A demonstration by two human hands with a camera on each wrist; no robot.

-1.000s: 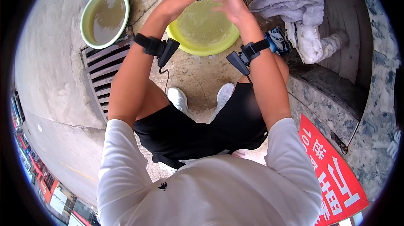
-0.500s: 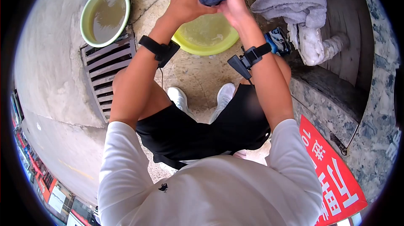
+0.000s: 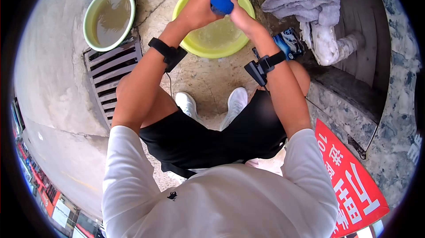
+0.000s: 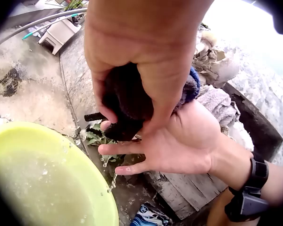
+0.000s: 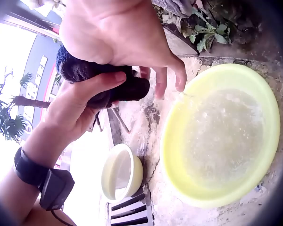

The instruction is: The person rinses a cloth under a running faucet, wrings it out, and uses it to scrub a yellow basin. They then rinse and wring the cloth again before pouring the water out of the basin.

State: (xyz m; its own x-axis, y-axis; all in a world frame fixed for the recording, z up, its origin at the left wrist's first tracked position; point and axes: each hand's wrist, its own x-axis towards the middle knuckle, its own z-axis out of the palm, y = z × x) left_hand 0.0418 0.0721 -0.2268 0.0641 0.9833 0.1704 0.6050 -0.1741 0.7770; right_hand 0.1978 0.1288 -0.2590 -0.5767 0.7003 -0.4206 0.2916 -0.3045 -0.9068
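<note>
A wet, dark cloth (image 3: 222, 2) with a bright blue side is bunched into a small lump between the two hands. My left hand (image 3: 201, 10) grips it, fingers and thumb curled round the dark folds. The right hand (image 4: 184, 143) presses its palm against the lump from the other side, with at least two fingers stretched out past it in the left wrist view. Water drops fall beside those fingertips. Below the hands stands a yellow-green basin (image 3: 212, 53) of cloudy, bubbly water.
A pale green basin (image 3: 88, 38) of murky water stands left, beside a drain grate (image 3: 113, 76). On the right, a grey towel (image 3: 305, 1) lies over boards, with a blue-and-white packet (image 3: 290, 43) near the right knee. A red sign (image 3: 349, 180) leans lower right.
Both hands have come down toward the body with the cloth, over the basin. The cloth has turned and been bunched smaller, its blue side now facing up.
</note>
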